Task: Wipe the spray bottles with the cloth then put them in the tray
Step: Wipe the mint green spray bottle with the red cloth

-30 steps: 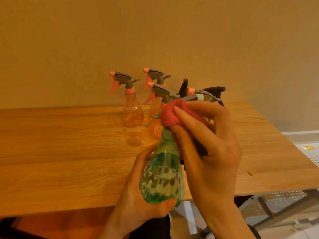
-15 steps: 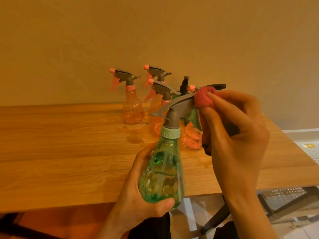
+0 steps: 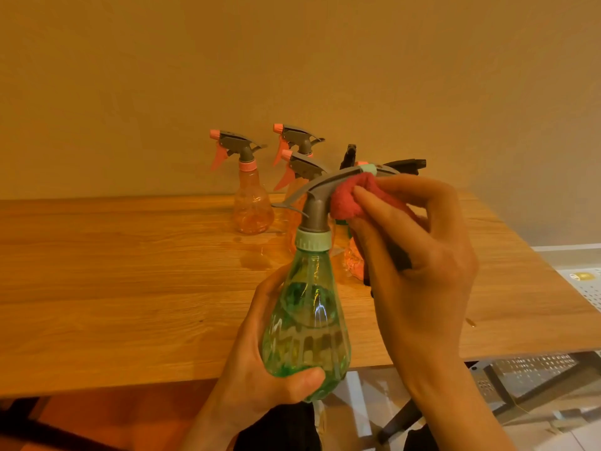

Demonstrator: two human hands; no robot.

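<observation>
A: Left hand [image 3: 260,362] wrapped round green spray bottle [image 3: 307,323], thumb curled over the base, held upright off the near edge of the wooden table [image 3: 113,288]

B: Right hand [image 3: 419,255]?

A: Curled, pinching red cloth [image 3: 348,200], pressed against the grey trigger head [image 3: 328,190] just under the nozzle arm

B: Step?

A: Wiping, on the head; likely near the end of this bottle, can't confirm body done

B: Others?

A: Orange spray bottles [image 3: 252,203] standing in a group at the back of the table, near the wall, one partly hidden behind the right hand; black nozzles [image 3: 406,164] poking out behind too

B: Tray?

A: Not visible anywhere

B: Next?

A: Probably finish the head, then carry the green one over to the tray; needs firm left grip, cloth clear of the trigger so no accidental spray; small wet patch [image 3: 257,258] on the table by the orange ones, slip risk
</observation>
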